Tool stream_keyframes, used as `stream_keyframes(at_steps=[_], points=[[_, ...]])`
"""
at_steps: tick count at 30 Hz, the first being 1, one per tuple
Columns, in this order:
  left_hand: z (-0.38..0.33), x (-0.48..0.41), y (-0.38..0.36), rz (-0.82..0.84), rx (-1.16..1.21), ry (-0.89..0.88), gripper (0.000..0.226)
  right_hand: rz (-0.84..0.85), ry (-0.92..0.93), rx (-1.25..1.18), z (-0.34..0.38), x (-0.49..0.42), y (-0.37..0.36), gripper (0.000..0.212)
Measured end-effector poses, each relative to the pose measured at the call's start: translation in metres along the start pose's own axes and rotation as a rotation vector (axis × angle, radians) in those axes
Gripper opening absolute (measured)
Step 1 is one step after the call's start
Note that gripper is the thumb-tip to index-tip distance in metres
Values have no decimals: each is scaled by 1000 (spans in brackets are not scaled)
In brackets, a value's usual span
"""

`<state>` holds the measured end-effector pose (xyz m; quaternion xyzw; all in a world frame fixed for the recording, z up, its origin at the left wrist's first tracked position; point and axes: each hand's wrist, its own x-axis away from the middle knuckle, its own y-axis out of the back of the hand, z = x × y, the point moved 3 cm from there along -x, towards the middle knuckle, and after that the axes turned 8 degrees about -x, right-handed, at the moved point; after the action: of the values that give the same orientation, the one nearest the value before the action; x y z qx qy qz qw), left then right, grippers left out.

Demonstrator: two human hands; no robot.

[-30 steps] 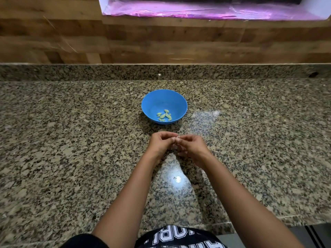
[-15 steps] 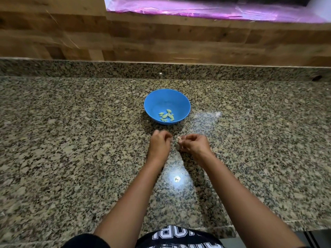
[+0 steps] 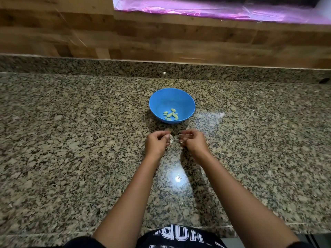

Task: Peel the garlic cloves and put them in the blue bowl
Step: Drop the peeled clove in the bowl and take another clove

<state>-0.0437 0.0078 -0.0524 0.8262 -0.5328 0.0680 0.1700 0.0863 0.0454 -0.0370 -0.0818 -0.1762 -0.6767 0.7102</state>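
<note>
The blue bowl (image 3: 172,104) stands on the granite counter, with several pale green peeled cloves (image 3: 171,114) lying in its bottom. Just in front of it my two hands hover close together. My left hand (image 3: 156,143) pinches a small pale garlic clove (image 3: 171,139) at its fingertips. My right hand (image 3: 192,142) is curled a little to the right, apart from the left, with a thin pale bit of skin at its fingertips; what it grips is too small to name for sure.
Speckled granite counter (image 3: 71,149) runs left and right, with a low granite upstand (image 3: 107,68) behind and a wooden wall (image 3: 161,38) above it. A pink plastic sheet (image 3: 215,9) lies on the ledge at the top. The counter's front edge is near my body.
My hands, touching one second ago, have drawn apart. The left now shows the clove at its fingertips. The camera has tilted slightly.
</note>
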Motion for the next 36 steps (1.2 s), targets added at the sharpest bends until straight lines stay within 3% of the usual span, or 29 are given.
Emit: stream_keyframes(at_steps=[4,9,11,16,23,27,29,31,34,36], points=[[0,2,1,-1,30,7,17,62,3,-9,9,2,-1,32],[-6,9,1,82,128,17,11,27,74,-81,14,14,13,3],[-6,16,-1,175,161,33,9,57,67,-44,13,20,19,8],[4,38,-9,334,266,58,10,302,-126,-135,1,39,21,9],[7,59,-15,312,231,-64,20,228,-294,-372,-16,54,35,14],[9,57,-13,221,19,-201,18,184,-201,-182,-8,56,41,8],[10,57,-10,190,-265,-392,15,147,-114,7,-4,55,42,2],[19,62,-12,205,-639,-551,30,118,-57,217,-3,50,42,2],[37,68,-15,158,-1113,-603,52,126,-22,508,1,44,37,1],[41,68,-16,155,-1215,-600,56,150,-28,643,3,41,31,1]])
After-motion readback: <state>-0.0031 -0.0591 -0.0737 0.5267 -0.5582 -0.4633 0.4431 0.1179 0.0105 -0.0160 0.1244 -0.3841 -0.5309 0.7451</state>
